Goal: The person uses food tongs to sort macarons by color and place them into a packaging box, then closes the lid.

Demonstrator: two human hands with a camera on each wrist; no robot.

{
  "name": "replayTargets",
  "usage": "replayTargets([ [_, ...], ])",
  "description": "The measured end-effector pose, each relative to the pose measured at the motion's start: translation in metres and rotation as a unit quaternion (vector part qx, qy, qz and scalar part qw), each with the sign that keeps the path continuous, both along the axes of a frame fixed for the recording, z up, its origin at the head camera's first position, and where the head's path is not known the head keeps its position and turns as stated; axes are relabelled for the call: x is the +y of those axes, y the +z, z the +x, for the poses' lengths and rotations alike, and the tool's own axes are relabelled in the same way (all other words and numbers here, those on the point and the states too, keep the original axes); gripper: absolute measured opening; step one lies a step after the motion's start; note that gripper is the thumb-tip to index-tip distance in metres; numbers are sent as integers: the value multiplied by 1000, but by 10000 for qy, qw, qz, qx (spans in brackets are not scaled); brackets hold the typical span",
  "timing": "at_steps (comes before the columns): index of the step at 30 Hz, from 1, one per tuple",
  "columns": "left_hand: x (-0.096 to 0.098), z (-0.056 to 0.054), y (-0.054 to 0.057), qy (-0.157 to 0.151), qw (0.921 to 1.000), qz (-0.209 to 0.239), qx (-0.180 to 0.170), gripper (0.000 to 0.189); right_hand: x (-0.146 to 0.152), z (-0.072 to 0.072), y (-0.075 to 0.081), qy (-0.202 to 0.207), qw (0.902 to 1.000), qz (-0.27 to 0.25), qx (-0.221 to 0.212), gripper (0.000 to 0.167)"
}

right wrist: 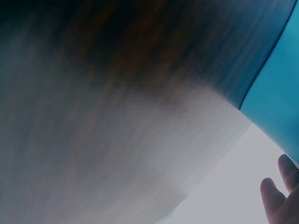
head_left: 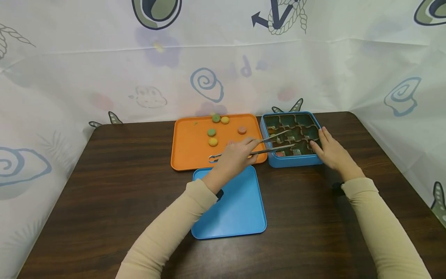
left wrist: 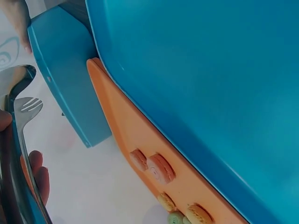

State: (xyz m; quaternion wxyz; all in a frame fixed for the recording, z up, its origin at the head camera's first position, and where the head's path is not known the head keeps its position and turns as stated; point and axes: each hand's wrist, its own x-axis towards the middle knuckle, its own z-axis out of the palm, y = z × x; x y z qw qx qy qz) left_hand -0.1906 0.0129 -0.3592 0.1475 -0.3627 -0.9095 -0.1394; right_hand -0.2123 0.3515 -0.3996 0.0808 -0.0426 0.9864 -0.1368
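Blue box [head_left: 296,160] at the far edge, tongs [head_left: 273,149] over its left rim

Dark wood spreads wide to the left of both trays, and another stretch of table [head_left: 296,217] runs between the blue tray [head_left: 240,209] and the right sleeve [head_left: 378,213]. At the back, the box and the orange tray [head_left: 188,143] sit close to the table's far edge, where a printed cloth [head_left: 216,50] hangs. The box stands just beside the orange tray's right side; whether they touch I cannot tell. The blue tray's far edge meets the orange tray's near edge.

The left hand [head_left: 237,155] is closed round the tongs, whose two arms are spread apart, tips above the box's compartments; whether they pinch anything I cannot tell. The right hand [head_left: 332,153] rests against the box's right side, fingers fairly straight, thumb spread from them and reaching over the rim, with no tool in it.

The left forearm crosses above the blue tray, and the left hand hides part of the orange tray. Green, yellow and pink biscuits [head_left: 213,142] lie on the orange tray, in its middle and right part. A few small pieces show inside the box, too dim to make out
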Motion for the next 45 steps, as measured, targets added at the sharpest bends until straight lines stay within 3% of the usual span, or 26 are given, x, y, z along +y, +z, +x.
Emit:
replayTargets([
  [6,-7,-2,-2,-7,9993,320,-197,43,1,-1,0,-11,10000,8,-15,84],
  [9,-13,-5,-4,7,9990,424,-110,43,1,-1,-1,-30,10000,-4,-29,84],
  [15,-30,-13,-6,386,9987,218,264,47,0,-1,0,-42,10000,3,-20,84],
  [19,-42,-19,-6,587,9977,115,327,49,0,0,0,-45,10000,-4,10,84],
  [26,-66,-25,-5,884,9958,236,-55,51,-1,2,1,-78,10000,-22,-4,84],
  [35,-99,-31,-4,1261,9909,439,-151,50,-3,0,2,-33,10000,-42,21,84],
  [42,-118,-36,-8,1696,9852,192,-166,48,-2,2,2,-70,10000,-58,-14,84],
  [45,-126,-39,-11,1846,9821,89,-359,48,-3,3,3,-81,9999,-89,-24,84],
])
